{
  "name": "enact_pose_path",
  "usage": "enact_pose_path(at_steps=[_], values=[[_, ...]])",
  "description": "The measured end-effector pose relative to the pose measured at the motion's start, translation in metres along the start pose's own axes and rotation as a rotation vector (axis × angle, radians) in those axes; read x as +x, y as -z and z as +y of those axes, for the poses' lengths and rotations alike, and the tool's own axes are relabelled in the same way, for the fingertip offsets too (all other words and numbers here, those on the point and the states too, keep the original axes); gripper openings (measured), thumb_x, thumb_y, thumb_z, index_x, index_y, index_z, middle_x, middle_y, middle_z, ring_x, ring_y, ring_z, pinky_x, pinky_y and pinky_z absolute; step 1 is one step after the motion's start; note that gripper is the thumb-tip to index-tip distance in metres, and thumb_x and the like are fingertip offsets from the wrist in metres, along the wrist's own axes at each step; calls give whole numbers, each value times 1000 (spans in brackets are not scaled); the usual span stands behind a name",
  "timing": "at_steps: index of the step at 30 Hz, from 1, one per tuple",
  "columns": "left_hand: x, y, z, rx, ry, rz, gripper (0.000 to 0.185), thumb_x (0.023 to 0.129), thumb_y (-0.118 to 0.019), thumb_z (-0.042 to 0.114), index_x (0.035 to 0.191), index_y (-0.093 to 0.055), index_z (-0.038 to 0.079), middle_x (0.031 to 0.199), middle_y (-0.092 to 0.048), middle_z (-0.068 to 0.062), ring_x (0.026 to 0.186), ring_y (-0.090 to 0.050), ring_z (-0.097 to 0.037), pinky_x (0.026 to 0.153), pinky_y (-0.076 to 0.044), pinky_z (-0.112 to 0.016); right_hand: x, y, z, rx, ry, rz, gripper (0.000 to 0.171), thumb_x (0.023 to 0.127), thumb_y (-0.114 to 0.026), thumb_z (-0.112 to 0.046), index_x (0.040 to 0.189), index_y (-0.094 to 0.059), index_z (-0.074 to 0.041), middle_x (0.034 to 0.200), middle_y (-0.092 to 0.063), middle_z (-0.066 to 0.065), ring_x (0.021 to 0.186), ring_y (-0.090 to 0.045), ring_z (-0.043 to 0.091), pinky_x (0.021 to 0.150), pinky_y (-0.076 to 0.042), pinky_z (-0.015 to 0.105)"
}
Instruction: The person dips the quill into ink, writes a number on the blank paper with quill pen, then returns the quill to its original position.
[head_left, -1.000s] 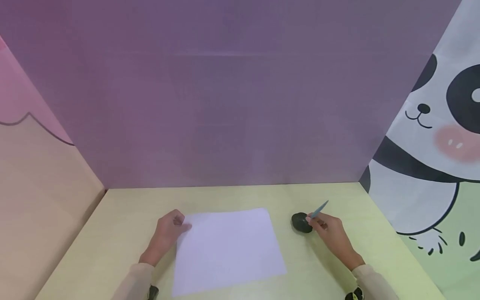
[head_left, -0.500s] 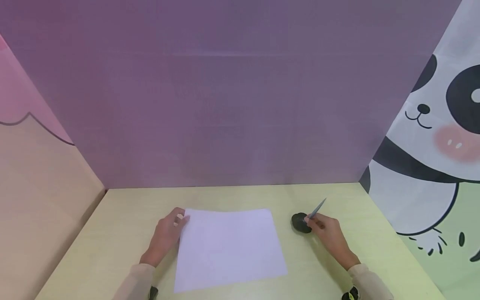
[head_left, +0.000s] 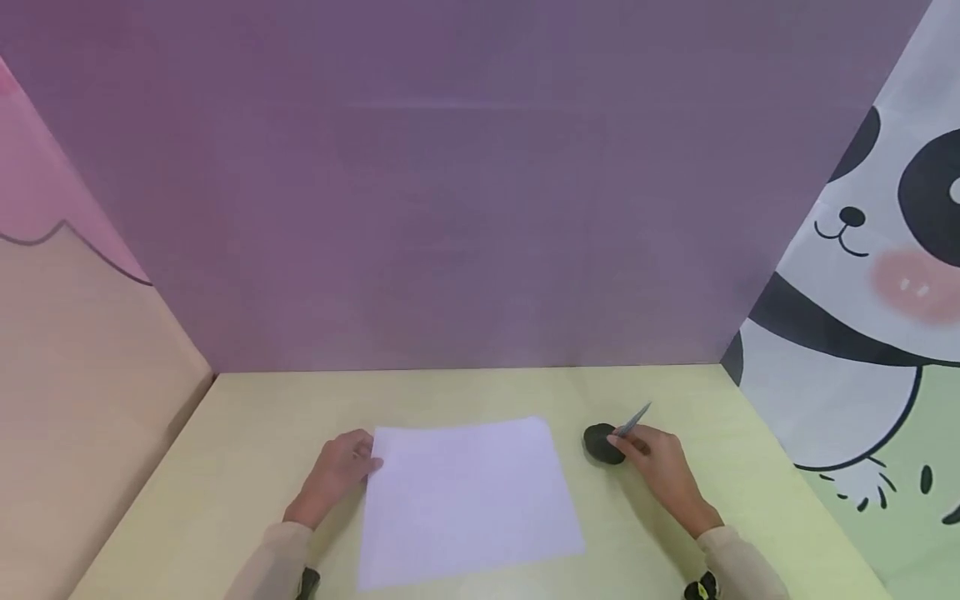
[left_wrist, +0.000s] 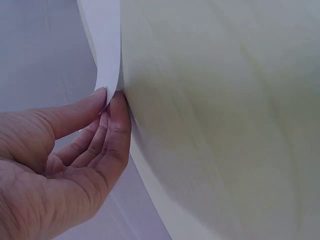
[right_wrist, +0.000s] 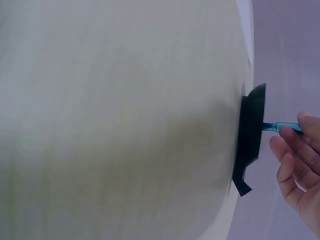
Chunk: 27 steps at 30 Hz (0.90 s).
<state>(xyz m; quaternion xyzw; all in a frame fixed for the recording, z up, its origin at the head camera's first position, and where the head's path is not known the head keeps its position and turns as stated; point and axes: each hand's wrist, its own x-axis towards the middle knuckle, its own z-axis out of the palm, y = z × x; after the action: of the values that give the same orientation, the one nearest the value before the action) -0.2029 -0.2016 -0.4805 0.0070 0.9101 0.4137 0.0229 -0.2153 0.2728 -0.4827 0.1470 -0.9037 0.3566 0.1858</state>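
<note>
A white sheet of paper (head_left: pixel 472 504) lies on the table, slightly askew. My left hand (head_left: pixel 340 468) holds its far left corner; in the left wrist view the thumb and forefinger pinch the lifted edge of the paper (left_wrist: pixel 109 55). To the right of the sheet sits a small black rounded object (head_left: pixel 600 443), low and dish-like when seen from the side. With thumb and fingertips my right hand (head_left: pixel 663 471) pinches a slim teal pen (head_left: pixel 636 418), its tapered end pointing up. In the right wrist view the lower end of the pen (right_wrist: pixel 284 127) meets the black object.
The pale wooden table (head_left: pixel 285 400) ends against a purple backdrop (head_left: pixel 465 208). A beige and pink panel (head_left: pixel 90 375) borders it on the left, and a panda print (head_left: pixel 832 392) on the right.
The paper has slid a little to the right, and my left hand has moved with it, the corner rising briefly then lowering. My right hand and the pen have shifted slightly left.
</note>
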Motion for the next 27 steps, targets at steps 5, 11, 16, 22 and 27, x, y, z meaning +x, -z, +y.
enact_pose_path(at_steps=[5, 11, 16, 22, 27], values=[[3, -2, 3, 15, -3, -17, 18, 94, -70, 0, 109, -65, -9, 102, -73, -21, 79, -69, -21, 71, -60, -39, -3, 5, -4, 38, -41, 13, 7, 94, -77, -9, 99, -80, -5, 85, -78, 3, 70, -67, 5, 61, -53, 21], [3, -3, 3, 29, 11, 5, 15, 95, -70, 0, 107, -66, -9, 99, -75, -21, 76, -69, -20, 69, -59, -37, 3, 2, -8, 121, 22, 15, 6, 94, -75, -3, 99, -78, -3, 81, -77, 4, 66, -70, 13, 60, -57, 21], [3, -3, 3, 17, 27, -6, 15, 96, -68, 0, 108, -67, -10, 96, -75, -20, 71, -69, -19, 66, -60, -35, 6, -3, -14, 178, -5, 13, 7, 95, -73, 0, 100, -78, -1, 76, -75, 5, 64, -68, 13, 58, -58, 22], [4, -3, 4, -22, 70, -46, 12, 97, -67, -1, 106, -67, -9, 91, -72, -15, 67, -68, -17, 65, -63, -34, 7, -8, -20, 246, -55, 37, 6, 96, -73, -2, 98, -78, -1, 79, -76, 10, 63, -70, 16, 55, -60, 25], [4, -3, 6, -67, 69, -51, 8, 97, -67, 0, 100, -67, -8, 77, -66, -11, 64, -66, -17, 64, -64, -33, 9, -11, -24, 257, -78, 18, 10, 97, -73, -6, 99, -79, 1, 78, -75, 11, 63, -69, 19, 55, -59, 25]])
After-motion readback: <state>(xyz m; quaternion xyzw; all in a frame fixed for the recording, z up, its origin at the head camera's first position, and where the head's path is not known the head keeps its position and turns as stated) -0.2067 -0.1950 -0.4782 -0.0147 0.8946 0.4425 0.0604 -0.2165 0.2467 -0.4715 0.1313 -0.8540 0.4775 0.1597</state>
